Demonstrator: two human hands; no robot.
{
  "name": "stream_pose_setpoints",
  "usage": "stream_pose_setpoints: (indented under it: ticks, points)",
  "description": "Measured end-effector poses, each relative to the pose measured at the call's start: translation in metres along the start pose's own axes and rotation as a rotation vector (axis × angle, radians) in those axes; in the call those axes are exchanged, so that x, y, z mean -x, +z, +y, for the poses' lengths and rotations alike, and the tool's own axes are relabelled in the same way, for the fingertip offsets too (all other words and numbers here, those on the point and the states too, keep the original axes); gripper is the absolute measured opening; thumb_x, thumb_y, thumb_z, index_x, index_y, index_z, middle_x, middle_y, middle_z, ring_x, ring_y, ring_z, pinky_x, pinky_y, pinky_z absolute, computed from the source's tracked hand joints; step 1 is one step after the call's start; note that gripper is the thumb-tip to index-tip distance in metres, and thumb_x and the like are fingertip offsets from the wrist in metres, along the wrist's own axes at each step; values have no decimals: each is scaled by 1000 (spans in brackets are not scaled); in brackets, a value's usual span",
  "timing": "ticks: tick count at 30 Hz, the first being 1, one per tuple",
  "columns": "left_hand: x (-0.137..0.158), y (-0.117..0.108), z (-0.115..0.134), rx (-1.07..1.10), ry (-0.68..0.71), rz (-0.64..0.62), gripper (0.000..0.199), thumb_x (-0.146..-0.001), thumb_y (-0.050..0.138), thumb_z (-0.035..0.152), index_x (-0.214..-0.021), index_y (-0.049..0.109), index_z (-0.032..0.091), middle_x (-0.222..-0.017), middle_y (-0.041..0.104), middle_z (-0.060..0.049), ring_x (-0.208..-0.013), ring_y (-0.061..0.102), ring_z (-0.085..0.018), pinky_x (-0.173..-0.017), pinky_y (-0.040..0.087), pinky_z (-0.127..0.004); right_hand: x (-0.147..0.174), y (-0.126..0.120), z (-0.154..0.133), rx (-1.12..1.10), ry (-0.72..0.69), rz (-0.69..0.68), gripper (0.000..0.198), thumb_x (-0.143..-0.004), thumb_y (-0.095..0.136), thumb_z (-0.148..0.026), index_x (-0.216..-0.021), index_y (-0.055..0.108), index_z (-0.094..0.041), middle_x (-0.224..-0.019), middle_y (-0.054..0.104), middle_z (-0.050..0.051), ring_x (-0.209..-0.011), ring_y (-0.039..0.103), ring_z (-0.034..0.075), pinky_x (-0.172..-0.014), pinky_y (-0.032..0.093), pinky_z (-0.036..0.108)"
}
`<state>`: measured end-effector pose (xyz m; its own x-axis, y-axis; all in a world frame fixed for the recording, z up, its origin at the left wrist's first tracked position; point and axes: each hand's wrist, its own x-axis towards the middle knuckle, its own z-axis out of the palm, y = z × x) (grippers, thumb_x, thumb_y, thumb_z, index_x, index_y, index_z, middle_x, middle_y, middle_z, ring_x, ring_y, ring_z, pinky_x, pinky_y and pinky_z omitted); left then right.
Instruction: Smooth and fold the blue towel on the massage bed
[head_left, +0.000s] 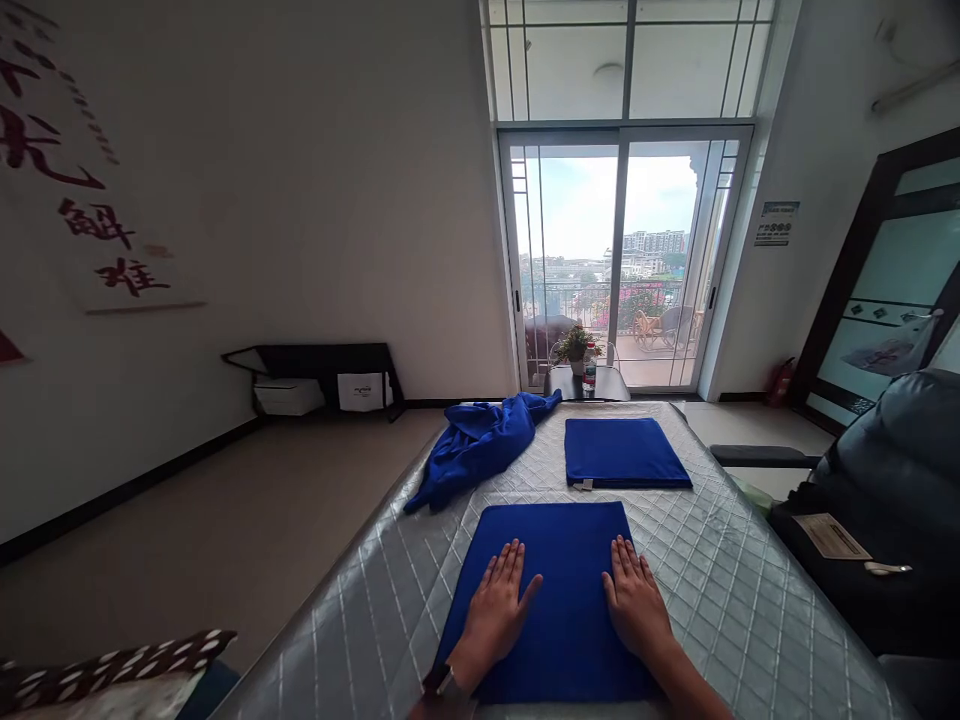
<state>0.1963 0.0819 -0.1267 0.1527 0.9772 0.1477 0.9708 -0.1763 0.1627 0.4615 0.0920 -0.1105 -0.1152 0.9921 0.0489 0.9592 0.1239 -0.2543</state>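
Observation:
A flat blue cloth piece (562,600), roughly rectangular, lies smooth on the quilted silver-grey cover (750,590) in front of me. My left hand (501,597) rests palm down on its left part, fingers stretched out. On its right edge lies my right hand (636,595), also flat with the fingers extended. Just beyond is a second blue cloth piece (626,452), laid flat, with a small white tag (583,485) at its near edge. A crumpled blue cloth (484,440) is heaped to the far left, apart from both hands.
A small dark table (611,383) with a potted plant (574,345) and a bottle (589,370) stands past the far edge. At right is a black chair (900,480) holding a brown card (831,536). A low black rack (326,365) stands by the left wall.

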Motion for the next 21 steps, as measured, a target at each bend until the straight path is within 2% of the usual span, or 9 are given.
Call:
stream_pose_setpoints:
  ticks: [3,6,12,18,21]
  points:
    - [14,0,-32,-43,-83,41,78,-102,17,63,-159,28,10,-166,27,-11,-154,27,-26,-126,28,-47,1,1,1,0,-5,2,66,-102,17,-39,-160,23,-9,-168,17,7,-156,13,18,-127,10,39]
    - [22,3,-46,-54,-113,66,79,-102,18,64,-159,30,11,-166,28,-11,-154,27,-27,-125,29,-47,1,-2,0,17,-15,-3,65,-102,16,-38,-159,23,-8,-167,18,7,-156,13,18,-127,9,39]
    - [22,1,-44,-48,-123,44,81,-102,20,64,-157,30,4,-165,26,-15,-154,26,-27,-126,27,-47,8,-16,-7,82,-19,-41,64,-102,15,-35,-159,22,-7,-167,17,8,-156,13,19,-127,11,41]
    - [23,0,-45,-49,-105,65,75,-103,23,58,-156,33,6,-165,29,-15,-152,31,-28,-124,32,-47,42,-16,-6,24,-40,-77,67,-103,19,-46,-158,26,-10,-167,18,7,-156,13,21,-128,12,44]
    - [24,-5,-44,-65,-110,118,77,-102,25,62,-155,38,8,-163,35,-15,-151,34,-30,-124,33,-50,56,-12,-4,22,-5,-96,66,-103,19,-47,-159,22,-11,-168,15,5,-156,12,21,-128,14,42]
